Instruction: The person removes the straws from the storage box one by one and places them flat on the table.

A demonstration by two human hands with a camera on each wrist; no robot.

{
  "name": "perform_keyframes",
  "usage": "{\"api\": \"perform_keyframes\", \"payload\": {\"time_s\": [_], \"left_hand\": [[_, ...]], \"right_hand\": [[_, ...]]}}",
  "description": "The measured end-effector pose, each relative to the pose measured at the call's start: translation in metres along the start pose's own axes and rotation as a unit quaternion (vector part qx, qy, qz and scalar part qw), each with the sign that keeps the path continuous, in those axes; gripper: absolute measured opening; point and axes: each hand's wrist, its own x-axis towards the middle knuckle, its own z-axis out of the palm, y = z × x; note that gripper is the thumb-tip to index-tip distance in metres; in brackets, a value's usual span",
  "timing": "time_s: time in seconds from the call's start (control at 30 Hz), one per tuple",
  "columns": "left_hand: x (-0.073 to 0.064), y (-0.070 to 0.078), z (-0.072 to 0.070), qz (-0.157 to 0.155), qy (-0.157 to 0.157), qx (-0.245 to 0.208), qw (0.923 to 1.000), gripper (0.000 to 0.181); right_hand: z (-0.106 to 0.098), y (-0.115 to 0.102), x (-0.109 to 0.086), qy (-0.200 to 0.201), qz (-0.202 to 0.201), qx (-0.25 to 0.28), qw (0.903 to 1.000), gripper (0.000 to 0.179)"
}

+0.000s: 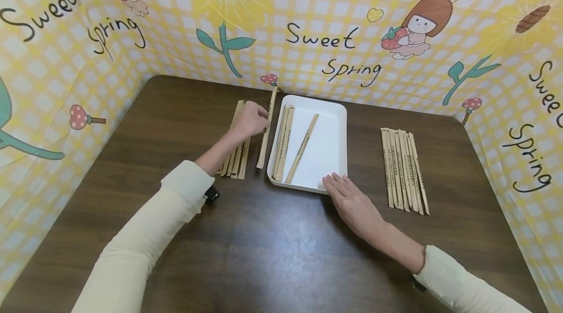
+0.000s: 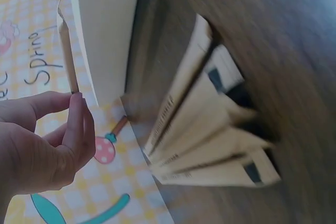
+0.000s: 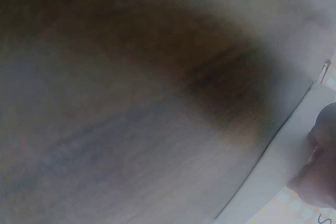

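My left hand (image 1: 249, 120) pinches a slim kraft-paper-wrapped stick (image 1: 266, 142) between thumb and fingers, left of the white tray (image 1: 343, 144). In the left wrist view, the held stick's flattened paper end points up from the fingertips. Beneath and beside this hand lies a fanned group of wrapped sticks (image 2: 199, 129), partly hidden by it in the head view. Inside the tray, several wrapped sticks (image 1: 283, 144) lie together along the left wall, and a single one (image 1: 302, 149) lies slanted. My right hand (image 1: 354, 205) rests its straight fingers on the tray's near right corner.
On the right of the brown table (image 1: 272, 254), another row of several wrapped sticks (image 1: 403, 171) lies side by side. A patterned cloth (image 1: 308, 10) hangs behind the table and along both sides. The right wrist view is mostly blurred.
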Motion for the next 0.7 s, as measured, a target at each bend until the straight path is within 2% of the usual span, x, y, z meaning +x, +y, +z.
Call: {"api": "perform_keyframes", "payload": {"time_s": [0.13,0.2,0.33,0.7], "left_hand": [[-0.003,-0.012,-0.009,-0.011,0.005,0.032,0.9994,0.018],[-0.004,-0.017,-0.013,-0.026,0.002,0.04,0.9989,0.024],[-0.006,-0.027,-0.023,-0.051,0.001,0.043,0.9977,0.037],[-0.01,-0.059,-0.042,-0.091,0.0,0.039,0.9951,0.04]], "right_hand": [[0.0,-0.001,0.0,0.0,0.001,0.001,1.0,0.045],[0.0,-0.001,0.0,0.0,0.003,0.003,1.0,0.046],[-0.001,-0.001,0.0,-0.002,0.005,0.003,1.0,0.046],[0.0,-0.001,0.0,-0.002,0.005,0.002,1.0,0.046]]}}
